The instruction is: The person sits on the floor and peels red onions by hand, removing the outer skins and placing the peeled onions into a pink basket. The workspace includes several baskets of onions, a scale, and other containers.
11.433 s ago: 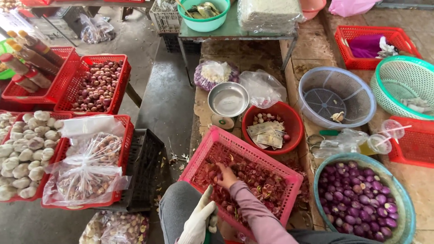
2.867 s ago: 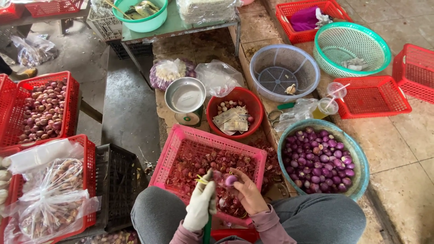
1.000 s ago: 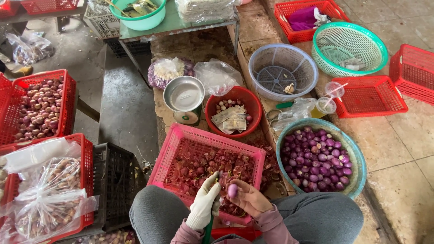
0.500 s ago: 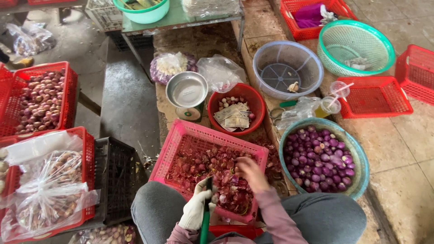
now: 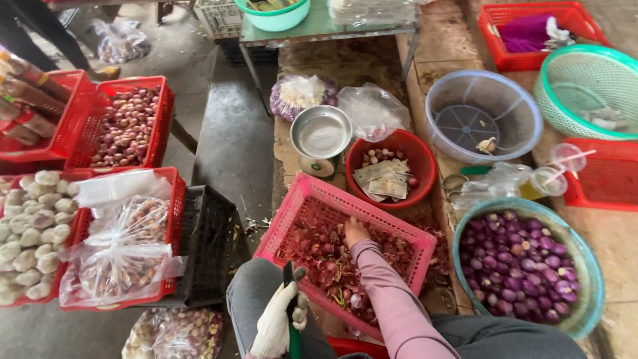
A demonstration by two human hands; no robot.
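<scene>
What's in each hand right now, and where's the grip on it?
The gloved left hand holds a green-handled knife, grip around the handle. The bare right hand reaches into the pink basket of shallots and peels; whether it holds anything cannot be told.

The right hand's point(image 5: 355, 232) fingertips are buried among shallots point(image 5: 319, 249) (any grasp unseen); the gloved left hand's point(image 5: 278, 324) wrist is cut off by the bottom edge.

place: market stall | signs: shallot baskets point(image 5: 129, 123), weighing scale point(image 5: 321, 136), cash bowl point(image 5: 389, 169)

Concrete floor point(image 5: 232, 146) carries pink basket point(image 5: 405, 234), red bowl point(image 5: 425, 163), teal basin point(image 5: 585, 266).
</scene>
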